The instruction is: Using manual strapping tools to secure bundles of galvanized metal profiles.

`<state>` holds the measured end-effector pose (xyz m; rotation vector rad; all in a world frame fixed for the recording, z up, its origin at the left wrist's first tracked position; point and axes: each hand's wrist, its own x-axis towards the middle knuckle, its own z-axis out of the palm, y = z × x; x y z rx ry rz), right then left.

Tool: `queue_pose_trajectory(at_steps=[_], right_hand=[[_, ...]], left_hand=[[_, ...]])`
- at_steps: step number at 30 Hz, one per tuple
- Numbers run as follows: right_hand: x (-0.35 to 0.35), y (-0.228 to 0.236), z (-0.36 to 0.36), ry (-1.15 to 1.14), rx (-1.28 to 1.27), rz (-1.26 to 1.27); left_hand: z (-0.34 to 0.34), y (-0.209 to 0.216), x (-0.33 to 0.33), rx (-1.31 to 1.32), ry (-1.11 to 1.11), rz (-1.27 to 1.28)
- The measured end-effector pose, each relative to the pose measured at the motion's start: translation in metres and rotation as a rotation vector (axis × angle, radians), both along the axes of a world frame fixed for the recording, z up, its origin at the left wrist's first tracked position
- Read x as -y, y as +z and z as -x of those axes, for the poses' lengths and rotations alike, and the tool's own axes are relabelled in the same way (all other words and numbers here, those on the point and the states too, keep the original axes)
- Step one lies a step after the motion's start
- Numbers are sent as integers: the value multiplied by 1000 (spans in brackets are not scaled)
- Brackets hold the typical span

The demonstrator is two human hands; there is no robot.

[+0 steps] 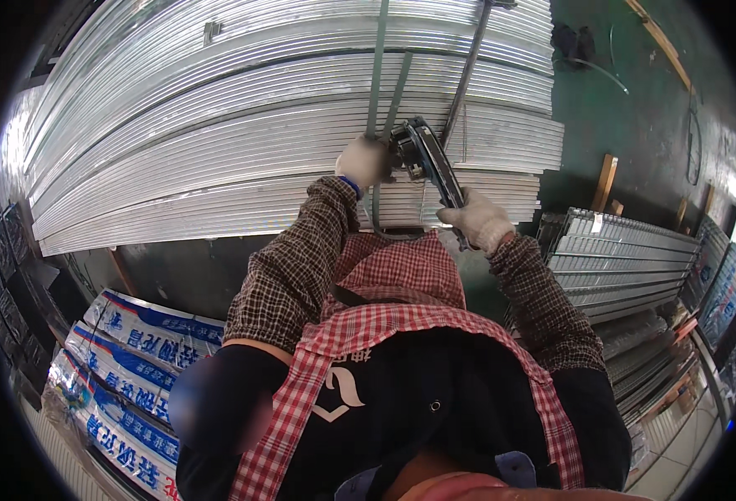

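A long dark strapping tool (431,159) lies slantwise over the near edge of a stack of silvery metal profiles (243,150). My gloved right hand (479,220) is wrapped round the near end of its handle. At the tool's far end, my gloved left hand (361,162) is closed at a green strap (378,75); its fingertips are dark and partly hidden against the tool's head. The strap runs across the profiles and bends down over their near edge. A second piece of green strap (400,88) slants away from the tool's head.
A dark metal bar (466,71) crosses the stack right of the straps. More slatted metal profiles (618,259) lie at the right, near an upright wooden post (605,184). Blue and white printed packages (134,376) lie at lower left. The floor (635,108) is green.
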<state>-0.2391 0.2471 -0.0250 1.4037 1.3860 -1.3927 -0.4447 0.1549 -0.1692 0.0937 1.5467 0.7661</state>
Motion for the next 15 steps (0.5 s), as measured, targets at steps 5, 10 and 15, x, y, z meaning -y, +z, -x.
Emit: queue_pose_trajectory(at_steps=[5, 10, 15], right_hand=[[-3, -9, -9, 63, -16, -95], [5, -21, -7, 62, 12, -116], [18, -18, 2, -6, -20, -117]], left_hand=[[-2, 13, -7, 7, 4, -2], [-4, 16, -11, 65, -75, -27], [-11, 38, -9, 61, -184, 41]])
